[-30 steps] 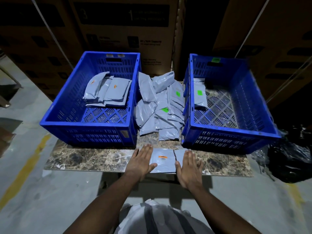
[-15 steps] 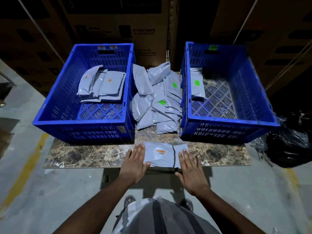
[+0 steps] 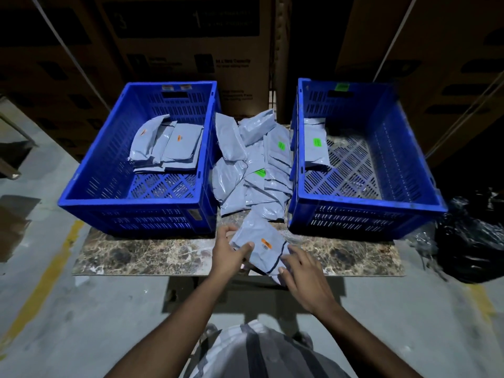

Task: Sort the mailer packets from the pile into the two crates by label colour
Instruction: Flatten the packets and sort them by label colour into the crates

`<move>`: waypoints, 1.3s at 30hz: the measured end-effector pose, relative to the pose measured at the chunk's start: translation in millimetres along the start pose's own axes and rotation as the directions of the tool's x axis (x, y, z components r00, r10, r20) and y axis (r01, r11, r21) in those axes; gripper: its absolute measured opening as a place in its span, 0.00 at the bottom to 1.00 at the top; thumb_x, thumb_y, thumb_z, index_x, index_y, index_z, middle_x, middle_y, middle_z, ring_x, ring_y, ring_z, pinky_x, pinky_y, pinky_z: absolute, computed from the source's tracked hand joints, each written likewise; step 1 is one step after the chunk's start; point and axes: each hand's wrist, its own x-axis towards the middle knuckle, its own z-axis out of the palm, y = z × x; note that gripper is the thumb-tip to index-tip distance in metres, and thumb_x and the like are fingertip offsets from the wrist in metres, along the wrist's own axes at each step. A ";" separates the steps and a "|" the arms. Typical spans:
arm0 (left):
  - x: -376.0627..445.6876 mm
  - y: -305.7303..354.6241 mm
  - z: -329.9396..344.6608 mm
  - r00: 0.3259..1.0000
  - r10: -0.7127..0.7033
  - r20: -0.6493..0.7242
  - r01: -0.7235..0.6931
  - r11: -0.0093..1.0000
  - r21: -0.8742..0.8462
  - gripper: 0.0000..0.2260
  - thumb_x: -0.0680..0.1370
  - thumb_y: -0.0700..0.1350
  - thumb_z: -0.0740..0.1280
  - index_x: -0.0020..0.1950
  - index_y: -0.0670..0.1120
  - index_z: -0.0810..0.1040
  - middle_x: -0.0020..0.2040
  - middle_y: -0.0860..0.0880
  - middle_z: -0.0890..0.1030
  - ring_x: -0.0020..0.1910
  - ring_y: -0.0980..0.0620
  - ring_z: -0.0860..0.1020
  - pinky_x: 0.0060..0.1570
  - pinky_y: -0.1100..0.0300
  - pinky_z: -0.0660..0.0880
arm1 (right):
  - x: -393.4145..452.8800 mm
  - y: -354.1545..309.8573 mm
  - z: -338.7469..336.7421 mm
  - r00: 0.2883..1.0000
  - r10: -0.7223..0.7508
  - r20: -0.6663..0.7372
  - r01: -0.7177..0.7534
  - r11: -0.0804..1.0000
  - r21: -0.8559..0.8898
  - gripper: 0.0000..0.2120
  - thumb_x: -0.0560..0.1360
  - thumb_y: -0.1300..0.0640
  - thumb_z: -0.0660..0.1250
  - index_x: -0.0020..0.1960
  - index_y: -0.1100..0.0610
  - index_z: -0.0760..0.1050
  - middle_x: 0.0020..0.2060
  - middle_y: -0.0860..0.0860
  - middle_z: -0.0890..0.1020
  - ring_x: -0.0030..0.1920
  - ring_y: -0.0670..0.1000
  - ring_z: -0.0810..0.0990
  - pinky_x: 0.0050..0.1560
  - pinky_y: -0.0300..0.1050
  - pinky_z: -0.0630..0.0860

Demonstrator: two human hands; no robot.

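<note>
A grey mailer packet with an orange label (image 3: pixel 261 241) is tilted up off the marble slab (image 3: pixel 152 255) at its front edge. My left hand (image 3: pixel 227 253) grips the packet's left side, thumb on top. My right hand (image 3: pixel 302 271) touches its lower right edge with spread fingers. The pile of grey packets (image 3: pixel 251 165), some with green labels, lies between the crates. The left blue crate (image 3: pixel 90 186) holds several orange-label packets (image 3: pixel 169 143). The right blue crate (image 3: pixel 409 186) holds green-label packets (image 3: pixel 315 145) against its left wall.
Large cardboard boxes (image 3: pixel 191 50) stand behind the crates. A black plastic bag (image 3: pixel 474 241) lies on the floor at the right. A yellow line (image 3: pixel 46 276) runs along the concrete floor at the left. My striped shirt fills the bottom middle.
The orange-label packet lay flat under both open palms; now my left hand has gripped it and lifted its left side, turning it, while my right hand slid to its lower right edge.
</note>
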 end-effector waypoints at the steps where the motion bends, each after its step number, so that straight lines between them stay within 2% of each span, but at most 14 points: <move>1: -1.9 9.7 -2.7 0.999 0.044 0.002 -0.044 0.999 -0.023 0.21 0.73 0.40 0.75 0.57 0.56 0.69 0.56 0.47 0.79 0.49 0.46 0.82 0.41 0.50 0.83 | 4.5 -5.1 -8.7 0.997 -0.018 -0.075 0.025 0.995 0.092 0.21 0.80 0.41 0.53 0.68 0.49 0.69 0.72 0.47 0.67 0.71 0.50 0.67 0.70 0.52 0.67; 3: -4.2 31.2 -10.1 0.991 0.129 0.029 -0.127 0.990 -0.067 0.24 0.72 0.39 0.77 0.61 0.52 0.69 0.57 0.48 0.79 0.53 0.48 0.81 0.45 0.56 0.82 | 15.4 -17.1 -28.7 0.977 -0.030 -0.210 0.084 0.964 0.251 0.22 0.80 0.45 0.62 0.72 0.51 0.66 0.69 0.47 0.68 0.70 0.48 0.69 0.68 0.46 0.69; 7: -11.4 74.4 -29.9 0.966 0.234 0.112 -0.222 0.969 -0.110 0.30 0.67 0.50 0.80 0.63 0.62 0.69 0.66 0.49 0.76 0.62 0.45 0.79 0.56 0.43 0.80 | 37.6 -41.1 -73.2 0.964 -0.002 -0.265 0.114 0.906 0.408 0.32 0.77 0.36 0.62 0.75 0.51 0.64 0.60 0.46 0.68 0.61 0.42 0.69 0.59 0.35 0.68; 10: -19.9 106.6 -40.4 0.959 0.269 0.094 -0.258 0.960 -0.107 0.31 0.66 0.51 0.80 0.65 0.62 0.70 0.67 0.47 0.74 0.62 0.42 0.78 0.51 0.45 0.81 | 56.7 -53.7 -99.7 0.978 -0.033 -0.204 0.132 0.861 0.491 0.29 0.73 0.31 0.61 0.63 0.52 0.74 0.51 0.46 0.70 0.54 0.46 0.72 0.52 0.42 0.73; 12: -24.6 125.1 -42.9 0.956 0.290 0.049 -0.282 0.952 -0.117 0.27 0.69 0.48 0.80 0.63 0.61 0.72 0.63 0.43 0.78 0.58 0.42 0.80 0.47 0.47 0.81 | 67.9 -61.9 -113.3 0.984 -0.072 -0.160 0.153 0.798 0.583 0.25 0.73 0.32 0.63 0.56 0.51 0.77 0.49 0.45 0.75 0.53 0.46 0.76 0.50 0.45 0.75; 16: -29.8 152.9 -48.9 0.939 0.332 -0.087 -0.342 0.924 -0.172 0.19 0.72 0.38 0.77 0.60 0.48 0.77 0.48 0.51 0.85 0.48 0.51 0.84 0.48 0.50 0.83 | 88.1 -86.2 -136.3 0.989 -0.124 -0.077 0.138 0.623 0.770 0.16 0.76 0.41 0.70 0.61 0.46 0.79 0.53 0.41 0.84 0.55 0.41 0.82 0.54 0.47 0.80; 21: -1.2 165.5 -91.3 0.906 0.369 -0.209 -0.408 0.892 -0.195 0.25 0.73 0.38 0.76 0.66 0.50 0.72 0.49 0.47 0.85 0.52 0.50 0.84 0.51 0.55 0.81 | 126.2 -119.5 -145.6 0.969 -0.246 0.005 0.155 0.627 0.764 0.15 0.77 0.44 0.70 0.62 0.46 0.76 0.55 0.41 0.84 0.56 0.43 0.82 0.58 0.53 0.80; 25: 44.2 164.3 -152.5 0.874 0.449 -0.186 -0.440 0.893 0.091 0.22 0.77 0.56 0.71 0.68 0.58 0.69 0.59 0.52 0.81 0.59 0.55 0.80 0.57 0.55 0.79 | 170.4 -159.2 -141.7 0.984 -0.165 -0.072 0.167 0.692 0.702 0.16 0.72 0.42 0.72 0.55 0.50 0.79 0.47 0.46 0.86 0.48 0.46 0.84 0.51 0.54 0.81; 28: 84.1 158.2 -211.3 0.833 0.517 -0.196 -0.378 0.791 0.480 0.20 0.80 0.51 0.68 0.70 0.50 0.70 0.63 0.54 0.78 0.61 0.55 0.77 0.52 0.69 0.73 | 207.9 -194.1 -134.0 0.991 -0.078 -0.111 0.133 0.710 0.692 0.09 0.74 0.49 0.74 0.50 0.52 0.81 0.40 0.45 0.85 0.40 0.41 0.83 0.40 0.42 0.78; 30: 112.8 150.2 -251.8 0.808 0.560 -0.182 -0.316 0.674 0.668 0.20 0.80 0.48 0.67 0.70 0.45 0.70 0.65 0.47 0.77 0.64 0.48 0.75 0.58 0.59 0.73 | 236.2 -217.5 -123.2 0.990 -0.019 -0.137 0.107 0.732 0.673 0.07 0.75 0.49 0.73 0.49 0.51 0.81 0.38 0.45 0.84 0.39 0.42 0.82 0.38 0.39 0.72; 32: 142.0 142.9 -286.7 0.832 0.537 -0.140 -0.221 0.552 0.804 0.21 0.80 0.47 0.67 0.71 0.43 0.70 0.66 0.42 0.76 0.66 0.41 0.72 0.64 0.49 0.70 | 270.5 -238.5 -108.8 0.987 0.047 -0.154 0.061 0.775 0.629 0.08 0.77 0.48 0.70 0.51 0.52 0.79 0.42 0.47 0.83 0.44 0.49 0.81 0.39 0.42 0.71; 34: 166.7 136.8 -311.8 0.882 0.463 -0.091 -0.152 0.461 0.874 0.24 0.80 0.48 0.67 0.73 0.42 0.68 0.71 0.41 0.71 0.70 0.41 0.67 0.68 0.48 0.67 | 307.8 -256.2 -93.9 0.987 0.112 -0.118 -0.022 0.810 0.586 0.11 0.79 0.51 0.65 0.58 0.55 0.77 0.51 0.53 0.83 0.52 0.56 0.80 0.46 0.45 0.72; 36: 190.5 130.2 -331.0 0.917 0.399 -0.007 -0.165 0.397 0.903 0.27 0.80 0.49 0.66 0.77 0.42 0.63 0.77 0.41 0.64 0.75 0.42 0.62 0.73 0.50 0.62 | 346.8 -272.7 -79.0 0.983 0.178 -0.038 -0.126 0.817 0.563 0.15 0.80 0.56 0.62 0.65 0.57 0.74 0.59 0.56 0.80 0.59 0.59 0.78 0.51 0.45 0.71; 39: 211.5 120.8 -338.1 0.928 0.350 0.126 -0.254 0.349 0.902 0.29 0.81 0.46 0.63 0.80 0.42 0.57 0.80 0.42 0.56 0.79 0.44 0.55 0.76 0.54 0.54 | 392.7 -282.6 -58.8 0.960 0.278 0.034 -0.253 0.808 0.533 0.16 0.79 0.60 0.61 0.67 0.58 0.72 0.61 0.57 0.79 0.59 0.60 0.77 0.51 0.47 0.72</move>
